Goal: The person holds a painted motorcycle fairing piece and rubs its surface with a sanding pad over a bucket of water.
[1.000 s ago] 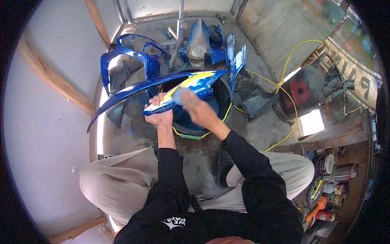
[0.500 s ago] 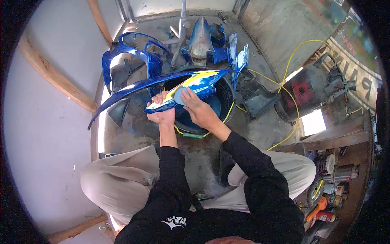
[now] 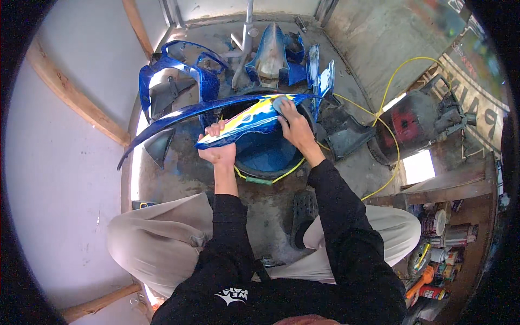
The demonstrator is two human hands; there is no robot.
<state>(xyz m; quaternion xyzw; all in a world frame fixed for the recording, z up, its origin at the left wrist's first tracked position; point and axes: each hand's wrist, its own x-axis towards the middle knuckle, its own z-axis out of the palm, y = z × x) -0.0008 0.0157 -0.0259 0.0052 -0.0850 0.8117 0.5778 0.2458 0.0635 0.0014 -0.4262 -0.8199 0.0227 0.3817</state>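
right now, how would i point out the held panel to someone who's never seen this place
Beyond the person's knees, find the big dark tub. Slanting over it is a panel, its near end in the left grip, with a bluish pad under the right grip. Unlike the blue parts beyond the tub, it is held and carries a bright yellow streak.

The blue panel (image 3: 250, 122) looks like glossy plastic.

Floor (image 3: 173, 187) (grey), black tub (image 3: 257, 174), blue panels (image 3: 209, 86)
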